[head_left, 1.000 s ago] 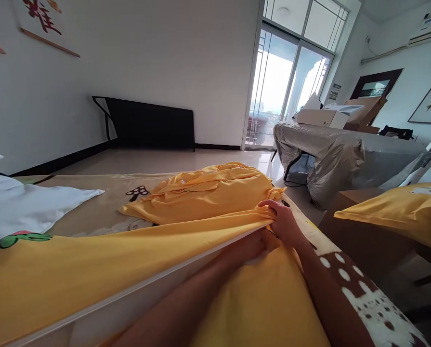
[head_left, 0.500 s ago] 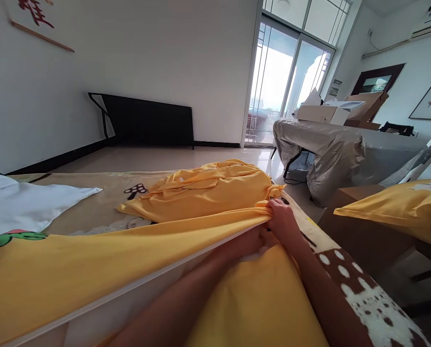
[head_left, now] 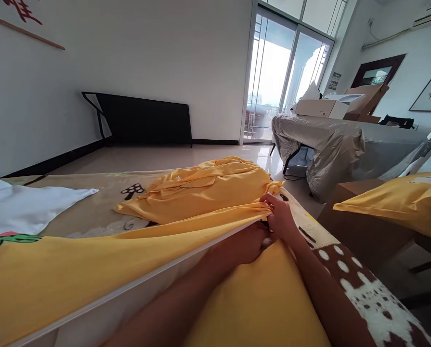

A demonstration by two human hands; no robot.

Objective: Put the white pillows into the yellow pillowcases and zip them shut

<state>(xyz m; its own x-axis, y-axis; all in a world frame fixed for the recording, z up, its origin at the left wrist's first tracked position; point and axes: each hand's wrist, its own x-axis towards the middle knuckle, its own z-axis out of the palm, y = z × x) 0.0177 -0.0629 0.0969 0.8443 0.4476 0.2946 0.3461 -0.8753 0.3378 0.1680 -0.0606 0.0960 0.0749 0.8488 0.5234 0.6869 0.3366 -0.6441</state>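
A large yellow fabric cover (head_left: 103,262) stretches across the foreground, a pale strip running along its open edge. My right hand (head_left: 279,218) pinches the gathered far right end of this cover between thumb and fingers. Just below it, my left hand (head_left: 252,242) is closed at the same end, the arm reaching in between the upper and lower yellow layers. Its fingertips are partly hidden by the cloth and the right hand. Beyond both hands lies a crumpled heap of yellow cloth (head_left: 215,185).
The patterned beige blanket (head_left: 88,207) lies underneath. A white pillow-like piece (head_left: 31,205) is at left, a yellow pillow (head_left: 403,205) at right above a cardboard box (head_left: 356,217). Farther back are a plastic-covered table (head_left: 323,140) with boxes and a black panel (head_left: 146,120) against the wall.
Both hands have moved slightly left at the cover's end, and the right fingers have shifted their pinch. More of the left hand now shows. The view has also shifted a little.
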